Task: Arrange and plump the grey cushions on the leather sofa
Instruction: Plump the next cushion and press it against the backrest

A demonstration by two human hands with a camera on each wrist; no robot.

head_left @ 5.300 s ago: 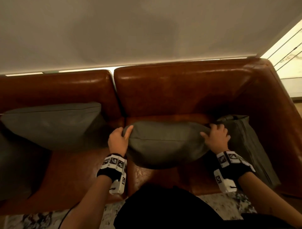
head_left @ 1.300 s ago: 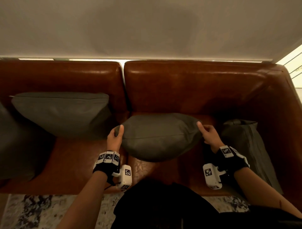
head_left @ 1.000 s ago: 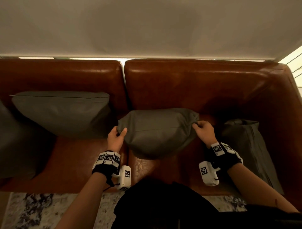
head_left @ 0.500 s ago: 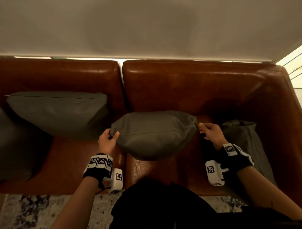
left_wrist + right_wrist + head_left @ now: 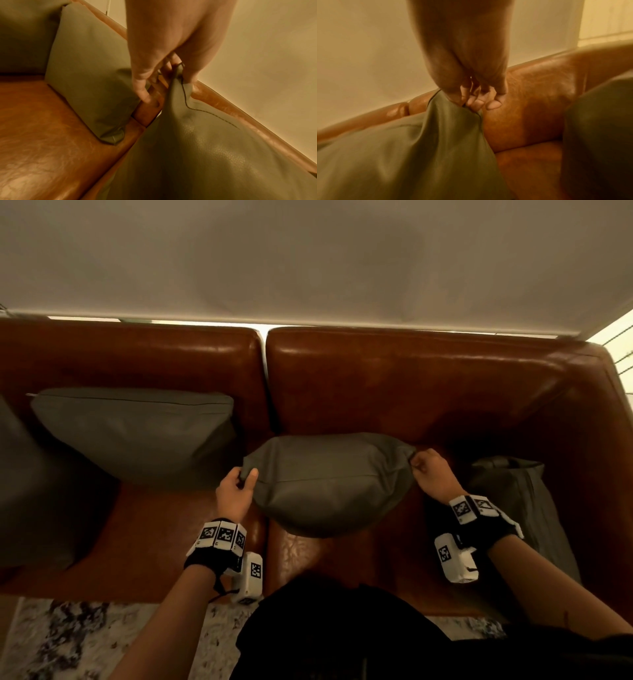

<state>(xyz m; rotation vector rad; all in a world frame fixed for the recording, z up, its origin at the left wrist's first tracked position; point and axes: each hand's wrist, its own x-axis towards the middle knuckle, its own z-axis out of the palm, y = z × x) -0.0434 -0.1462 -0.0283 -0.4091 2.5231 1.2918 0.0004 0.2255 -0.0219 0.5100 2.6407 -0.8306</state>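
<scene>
The middle cushion (image 5: 329, 484) is being held up off the seat of the sofa (image 5: 394, 378), in front of the right backrest; its left corner is pinched in the grip of the left hand (image 5: 234, 491), its right corner is pinched by the right hand (image 5: 431, 474); so it's mid-plump, not set down yet. The left cushion (image 5: 137, 433) is already propped against the backrest and looks done; the right cushion (image 5: 513, 501) is slumped by the armrest, probably still to be sorted, though it's dark there; a fourth one (image 5: 30, 491) is half cut off at the far left.
</scene>
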